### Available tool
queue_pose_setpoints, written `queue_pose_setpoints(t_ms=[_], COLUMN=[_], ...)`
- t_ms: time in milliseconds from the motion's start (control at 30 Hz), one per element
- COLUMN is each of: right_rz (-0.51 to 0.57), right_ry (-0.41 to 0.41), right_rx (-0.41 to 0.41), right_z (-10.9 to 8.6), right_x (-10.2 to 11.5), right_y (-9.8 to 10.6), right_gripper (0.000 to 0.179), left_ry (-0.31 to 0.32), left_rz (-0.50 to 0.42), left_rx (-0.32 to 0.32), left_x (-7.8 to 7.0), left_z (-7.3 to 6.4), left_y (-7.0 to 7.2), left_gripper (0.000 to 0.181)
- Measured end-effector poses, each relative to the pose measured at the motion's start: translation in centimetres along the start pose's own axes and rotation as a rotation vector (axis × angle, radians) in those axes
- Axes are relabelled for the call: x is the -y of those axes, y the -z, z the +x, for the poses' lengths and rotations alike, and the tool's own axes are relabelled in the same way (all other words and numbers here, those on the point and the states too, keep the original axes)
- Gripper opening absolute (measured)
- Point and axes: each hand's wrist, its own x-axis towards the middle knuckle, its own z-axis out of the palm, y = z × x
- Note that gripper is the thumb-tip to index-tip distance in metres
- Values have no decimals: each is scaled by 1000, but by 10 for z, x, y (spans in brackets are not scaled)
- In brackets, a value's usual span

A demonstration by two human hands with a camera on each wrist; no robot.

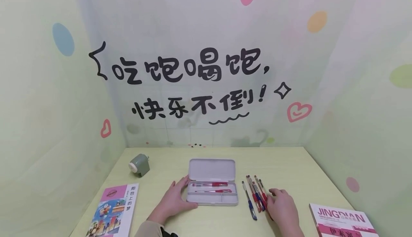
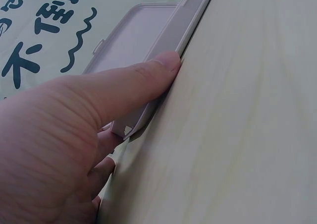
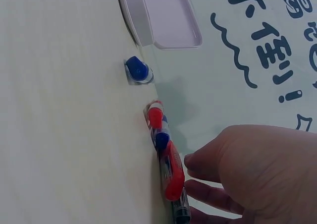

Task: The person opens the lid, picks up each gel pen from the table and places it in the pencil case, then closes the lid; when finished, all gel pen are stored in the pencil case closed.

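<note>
My left hand (image 1: pixel 175 200) grips the left end of an open pale lilac pencil case (image 1: pixel 212 204), its thumb on the front edge and its fingers around the left side. Inside the case lie two red pens, one red pen (image 1: pixel 210 184) behind the other. To the right, several red, blue and black pens lie close together, among them a red pen (image 3: pixel 174 177) nearest my fingers. My right hand (image 1: pixel 283 208) is beside this group, fingertips right at its right edge. A blue pen (image 1: pixel 250 202) lies slightly apart, nearer the case.
A grey-green pencil sharpener (image 1: pixel 140 165) stands at the back left. One book (image 1: pixel 112 210) lies at the front left, another book (image 1: pixel 342 221) at the front right. Printed curtain walls (image 1: pixel 212 133) surround the table's back and sides.
</note>
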Motion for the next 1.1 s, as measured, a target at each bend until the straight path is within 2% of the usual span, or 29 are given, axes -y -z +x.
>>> queue_pose_setpoints(t_ms=[300, 767, 900, 1100], right_rz=[-60, -63, -68, -62], right_ry=[-33, -58, -39, 56], right_rx=[31, 49, 13, -104], right_z=[-2, -2, -1, -3], right_x=[-3, -5, 2, 24], right_y=[0, 2, 4, 2], right_gripper=[31, 28, 30, 28], left_ry=[-10, -26, -24, -11], left_rz=[12, -6, -8, -13], left_rx=[6, 3, 2, 0], left_x=[2, 1, 1, 1], left_z=[0, 2, 1, 0], left_y=[0, 0, 0, 0], left_gripper=[127, 127, 127, 128])
